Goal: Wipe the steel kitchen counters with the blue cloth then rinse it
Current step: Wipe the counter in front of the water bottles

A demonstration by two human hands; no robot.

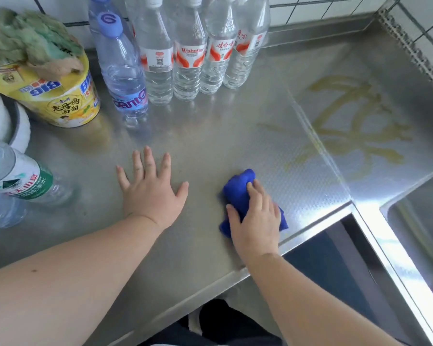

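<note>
The right hand (256,221) clutches the bunched blue cloth (240,193) on the dimpled steel surface (210,136); left of the cloth, the left hand (151,188) lies flat, fingers spread.

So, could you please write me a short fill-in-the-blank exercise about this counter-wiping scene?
1. The right hand grips a bunched cloth coloured ____.
2. The left hand rests ____ on the steel counter.
3. The smears beyond the cloth are coloured ____.

Missing words: blue; flat; yellow
</note>
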